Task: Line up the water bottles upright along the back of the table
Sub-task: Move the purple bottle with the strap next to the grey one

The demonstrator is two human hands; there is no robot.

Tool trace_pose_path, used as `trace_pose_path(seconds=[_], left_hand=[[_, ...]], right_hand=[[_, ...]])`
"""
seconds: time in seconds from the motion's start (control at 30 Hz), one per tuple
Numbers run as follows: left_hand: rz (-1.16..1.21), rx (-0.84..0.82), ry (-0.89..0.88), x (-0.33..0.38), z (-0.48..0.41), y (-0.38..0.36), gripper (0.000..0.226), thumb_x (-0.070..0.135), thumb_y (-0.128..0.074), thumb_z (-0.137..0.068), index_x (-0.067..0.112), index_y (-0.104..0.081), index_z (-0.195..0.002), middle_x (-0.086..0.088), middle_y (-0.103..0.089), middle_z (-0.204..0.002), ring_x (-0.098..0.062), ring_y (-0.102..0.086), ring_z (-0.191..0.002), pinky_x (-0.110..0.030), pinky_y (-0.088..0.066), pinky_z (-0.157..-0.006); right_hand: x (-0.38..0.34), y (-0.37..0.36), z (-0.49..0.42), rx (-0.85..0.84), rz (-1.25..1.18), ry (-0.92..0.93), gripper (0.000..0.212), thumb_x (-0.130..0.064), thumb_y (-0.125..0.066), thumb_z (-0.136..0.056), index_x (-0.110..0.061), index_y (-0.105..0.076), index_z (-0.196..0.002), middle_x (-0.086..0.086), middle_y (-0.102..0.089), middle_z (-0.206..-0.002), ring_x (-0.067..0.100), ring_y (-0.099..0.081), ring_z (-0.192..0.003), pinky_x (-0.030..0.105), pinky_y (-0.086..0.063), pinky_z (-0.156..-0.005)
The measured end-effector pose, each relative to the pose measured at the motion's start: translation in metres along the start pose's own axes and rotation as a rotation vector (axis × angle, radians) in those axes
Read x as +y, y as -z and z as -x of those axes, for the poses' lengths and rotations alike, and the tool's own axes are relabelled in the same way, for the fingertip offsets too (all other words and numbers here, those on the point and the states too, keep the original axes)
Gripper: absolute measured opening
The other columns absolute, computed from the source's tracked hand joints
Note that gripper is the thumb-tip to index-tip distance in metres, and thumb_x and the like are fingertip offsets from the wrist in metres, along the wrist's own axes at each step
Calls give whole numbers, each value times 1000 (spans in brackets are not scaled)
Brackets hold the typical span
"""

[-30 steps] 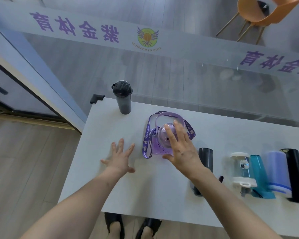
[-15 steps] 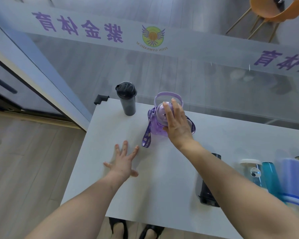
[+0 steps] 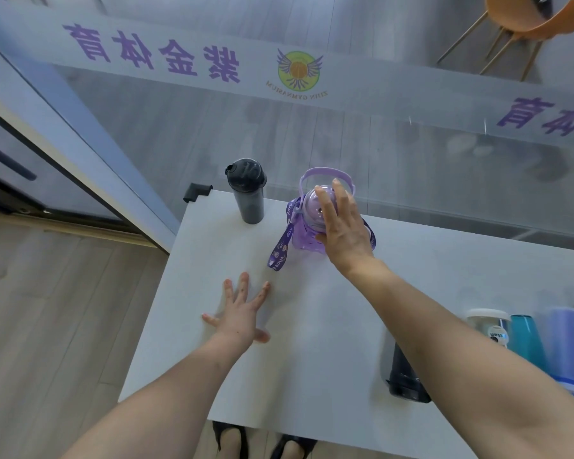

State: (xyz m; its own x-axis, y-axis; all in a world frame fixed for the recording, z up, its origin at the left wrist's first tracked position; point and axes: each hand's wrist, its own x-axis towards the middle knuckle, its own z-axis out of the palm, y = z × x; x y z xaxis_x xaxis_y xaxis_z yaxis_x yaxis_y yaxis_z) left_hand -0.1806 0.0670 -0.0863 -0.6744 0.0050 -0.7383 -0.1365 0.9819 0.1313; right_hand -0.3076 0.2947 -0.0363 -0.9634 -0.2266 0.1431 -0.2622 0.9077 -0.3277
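My right hand (image 3: 340,231) grips the purple bottle (image 3: 307,223) from above, upright at the back of the table (image 3: 312,326), just beside the black bottle (image 3: 247,193). My left hand (image 3: 241,313) rests open and flat. I should release it gently and keep the strap (image 3: 280,246) clear

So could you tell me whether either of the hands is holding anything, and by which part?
The right hand grips the purple bottle by its lid and upper side; the left hand holds nothing.
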Motion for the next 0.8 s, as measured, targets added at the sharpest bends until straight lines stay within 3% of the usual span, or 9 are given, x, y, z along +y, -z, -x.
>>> trace_pose_path(seconds=[0.63,0.8], left_hand=[[34,4,-1,-1,1,-1,119,47,-85,-79,64,7,-152,12,37,-163,-26,33,-151,-85,-25,-99],[39,3,0,-2,0,-1,119,46,-85,-79,64,6,-152,12,37,-163,-26,34,-150,-85,-24,-99]], right_hand=[[7,-1,-4,-21,-9,8,110,2,-85,-76,-29,-19,-158,10,-15,-168,41,-27,-149,51,-49,-106],[5,4,-5,-47,13,19,113,-14,-90,-77,-28,-17,-161,13,-12,-170,44,-23,-152,53,-46,-111]])
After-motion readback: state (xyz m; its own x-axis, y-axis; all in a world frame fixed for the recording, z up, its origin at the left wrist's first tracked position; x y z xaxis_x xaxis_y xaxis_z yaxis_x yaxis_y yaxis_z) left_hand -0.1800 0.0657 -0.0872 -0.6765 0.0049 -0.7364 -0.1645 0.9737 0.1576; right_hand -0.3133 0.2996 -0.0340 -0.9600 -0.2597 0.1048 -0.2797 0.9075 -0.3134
